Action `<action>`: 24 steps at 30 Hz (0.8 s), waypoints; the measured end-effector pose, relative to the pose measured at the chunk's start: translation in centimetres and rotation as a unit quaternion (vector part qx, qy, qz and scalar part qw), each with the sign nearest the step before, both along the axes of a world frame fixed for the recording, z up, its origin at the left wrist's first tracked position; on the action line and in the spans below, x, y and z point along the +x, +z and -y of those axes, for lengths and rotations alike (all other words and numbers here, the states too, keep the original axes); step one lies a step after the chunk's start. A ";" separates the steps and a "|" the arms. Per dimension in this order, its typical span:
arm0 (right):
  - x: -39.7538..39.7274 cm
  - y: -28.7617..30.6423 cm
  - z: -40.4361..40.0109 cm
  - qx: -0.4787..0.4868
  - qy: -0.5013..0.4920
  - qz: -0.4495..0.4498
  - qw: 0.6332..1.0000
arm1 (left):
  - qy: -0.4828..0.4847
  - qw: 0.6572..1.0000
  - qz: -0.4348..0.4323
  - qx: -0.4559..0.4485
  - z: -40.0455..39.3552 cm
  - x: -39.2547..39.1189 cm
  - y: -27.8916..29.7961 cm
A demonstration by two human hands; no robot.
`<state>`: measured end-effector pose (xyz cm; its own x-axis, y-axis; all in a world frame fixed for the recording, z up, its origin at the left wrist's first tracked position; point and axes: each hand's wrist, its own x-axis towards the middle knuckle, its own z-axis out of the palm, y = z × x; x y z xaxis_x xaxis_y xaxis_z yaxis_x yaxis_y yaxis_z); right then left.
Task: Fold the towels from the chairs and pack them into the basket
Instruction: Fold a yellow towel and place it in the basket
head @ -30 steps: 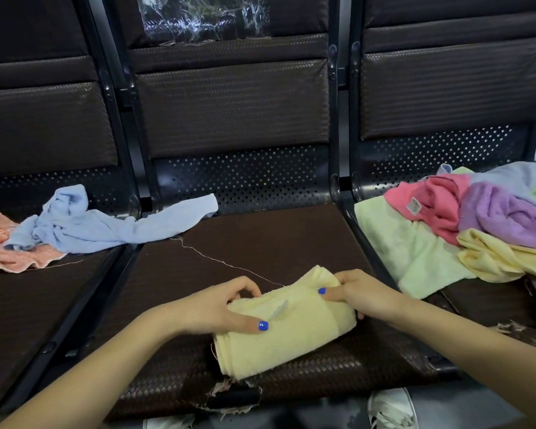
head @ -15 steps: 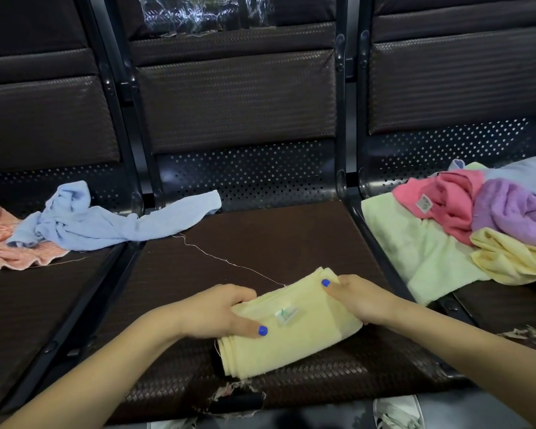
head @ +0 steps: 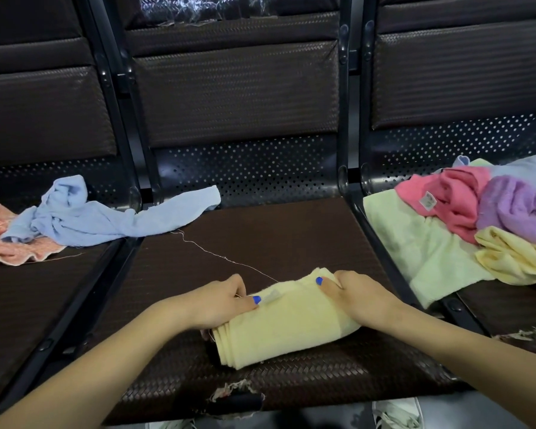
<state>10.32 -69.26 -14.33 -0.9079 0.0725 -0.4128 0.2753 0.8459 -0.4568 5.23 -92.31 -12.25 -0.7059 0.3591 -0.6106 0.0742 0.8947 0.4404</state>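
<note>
A folded pale yellow towel lies on the middle chair seat, near its front edge. My left hand grips the towel's left end, thumb on top beside the small label. My right hand holds the right end, thumb laid across the top fold. A crumpled light blue towel spreads from the left seat onto the middle one. A peach towel lies under it at far left. The right seat carries a heap: light green, pink, purple and yellow towels. No basket is in view.
A loose thread trails from the blue towel across the middle seat to the yellow one. Black metal frame bars separate the seats. The front edge of the middle seat is torn. A white shoe shows on the floor below.
Both hands have slid along the yellow towel, the left thumb moving up beside the label. The towel has stayed folded in the same spot. The camera view has shifted slightly.
</note>
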 end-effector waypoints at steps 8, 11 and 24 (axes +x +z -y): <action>-0.5 0.3 0.1 -0.025 -0.058 -0.056 0.996 | -0.119 0.989 -0.058 -0.065 -1.9 -1.0 -0.4; -1.2 -0.1 -0.3 -0.098 -0.109 -0.047 0.988 | 0.007 0.998 0.032 0.049 -2.1 -1.5 -0.9; -2.4 2.1 -1.9 -0.329 -0.152 -0.095 0.927 | 0.077 0.925 0.255 0.270 -2.7 0.3 0.9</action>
